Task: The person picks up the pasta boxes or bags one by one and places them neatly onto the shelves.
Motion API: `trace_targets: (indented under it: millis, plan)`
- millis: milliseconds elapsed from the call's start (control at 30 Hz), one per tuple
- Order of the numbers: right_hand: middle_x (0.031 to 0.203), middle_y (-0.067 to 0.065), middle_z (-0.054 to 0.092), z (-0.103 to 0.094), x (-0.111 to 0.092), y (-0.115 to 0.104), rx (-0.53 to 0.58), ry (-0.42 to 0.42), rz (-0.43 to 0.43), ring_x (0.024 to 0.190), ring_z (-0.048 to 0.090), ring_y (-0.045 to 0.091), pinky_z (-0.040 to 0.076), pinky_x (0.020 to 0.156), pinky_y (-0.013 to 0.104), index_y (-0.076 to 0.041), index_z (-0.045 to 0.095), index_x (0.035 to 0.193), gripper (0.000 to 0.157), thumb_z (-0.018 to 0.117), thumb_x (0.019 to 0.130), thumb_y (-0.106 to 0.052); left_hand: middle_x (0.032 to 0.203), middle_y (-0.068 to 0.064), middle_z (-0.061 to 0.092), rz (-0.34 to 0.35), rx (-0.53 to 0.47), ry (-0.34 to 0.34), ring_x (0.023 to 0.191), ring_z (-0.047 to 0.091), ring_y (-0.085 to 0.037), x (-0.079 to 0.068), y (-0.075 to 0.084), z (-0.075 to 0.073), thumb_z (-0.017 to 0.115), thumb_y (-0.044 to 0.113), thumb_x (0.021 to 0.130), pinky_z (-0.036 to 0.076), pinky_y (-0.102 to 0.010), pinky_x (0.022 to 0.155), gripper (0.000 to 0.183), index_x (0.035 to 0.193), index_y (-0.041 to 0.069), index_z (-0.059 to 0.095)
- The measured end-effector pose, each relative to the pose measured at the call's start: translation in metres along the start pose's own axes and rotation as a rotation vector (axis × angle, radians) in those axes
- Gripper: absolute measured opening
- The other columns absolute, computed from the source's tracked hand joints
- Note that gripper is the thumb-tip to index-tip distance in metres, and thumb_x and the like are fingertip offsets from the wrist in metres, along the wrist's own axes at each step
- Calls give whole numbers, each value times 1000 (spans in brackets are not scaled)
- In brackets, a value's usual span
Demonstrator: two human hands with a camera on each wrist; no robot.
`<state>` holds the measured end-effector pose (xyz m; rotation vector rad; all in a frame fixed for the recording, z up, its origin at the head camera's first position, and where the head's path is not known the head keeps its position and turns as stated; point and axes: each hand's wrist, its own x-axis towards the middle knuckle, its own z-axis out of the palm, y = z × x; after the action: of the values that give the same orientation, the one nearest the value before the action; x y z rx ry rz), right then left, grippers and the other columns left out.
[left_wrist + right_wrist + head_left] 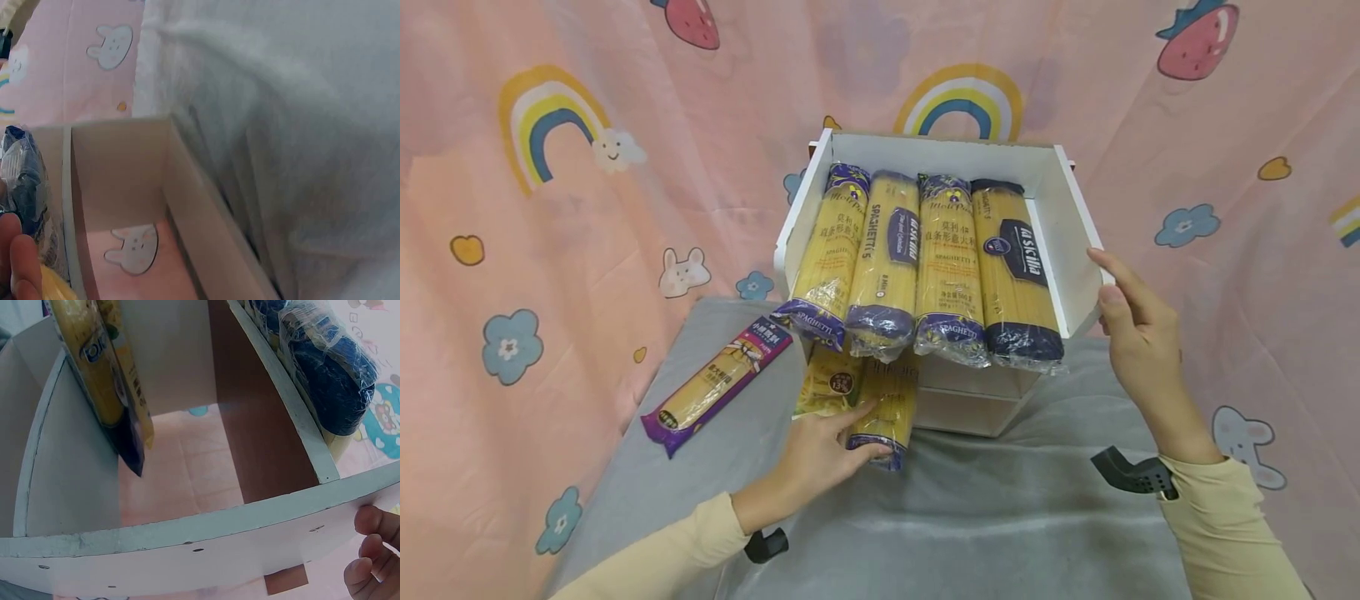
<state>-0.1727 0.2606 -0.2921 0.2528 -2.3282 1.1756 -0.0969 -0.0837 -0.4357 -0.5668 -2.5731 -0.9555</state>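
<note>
A white shelf unit [1067, 221] holds several packs of spaghetti side by side on its top tier, among them a dark-blue-banded one [1017, 267]. On the tier below, my left hand [811, 454] holds the front end of a spaghetti pack [891, 396] with thumb and fingers. A yellow noodle pack [826, 385] stands left of that one, partly behind the hand. My right hand [1142, 350] pinches the front edge of the shelf's right side panel. In the right wrist view, curled fingertips [369, 519] show outside that panel.
A purple pasta pack [718, 387] lies slanted on the grey cloth [992, 508], left of the shelf. Behind hangs a pink patterned curtain [760, 92]. The right wrist view shows a shelf divider [281, 381] between the upper packs and the lower compartment.
</note>
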Motion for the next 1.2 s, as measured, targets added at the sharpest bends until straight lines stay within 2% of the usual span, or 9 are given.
trace_targets:
  millis: [133,333,567,733,933,1067,1200]
  plan:
    - [110,-25,55,0,0,-1,-6,0,0,78,47,8,37,64,13,-30,57,140,38,51,103,-24,45,15,39,14,45,74,44,23,9,5,-4,2,86,51,68,17,-11,43,59,118,23,74]
    - [113,-25,54,0,-1,-1,-9,-5,6,80,48,8,37,64,14,-32,56,141,39,50,103,-24,49,13,46,5,45,98,47,30,6,11,-8,8,85,50,70,23,-12,44,56,117,21,75]
    - [107,-23,56,1,0,0,9,5,5,78,47,8,37,64,14,-31,58,139,38,51,103,-25,48,12,46,42,76,160,46,29,7,17,-13,14,85,47,72,21,-11,43,51,115,21,75]
    - [109,-24,56,2,0,1,2,6,8,79,48,8,37,64,14,-32,58,139,38,51,103,-25,50,11,46,24,54,183,47,32,5,23,-15,17,85,46,74,21,-12,43,48,113,21,76]
    - [112,-24,56,2,0,1,17,9,10,80,49,8,37,64,14,-30,58,139,38,51,103,-24,53,10,52,36,48,214,50,38,2,30,-18,22,86,43,73,28,-15,46,50,116,20,75]
    - [123,-19,60,2,0,0,35,12,17,85,52,7,40,66,10,-30,58,139,38,51,103,-23,53,10,53,27,49,219,51,41,1,35,-19,24,85,45,74,31,-16,46,51,118,23,74]
    - [133,-13,60,2,0,0,31,9,16,89,53,7,41,66,8,-31,57,140,39,51,103,-23,51,11,48,-6,53,210,49,38,2,37,-20,25,84,46,75,28,-16,44,51,119,25,73]
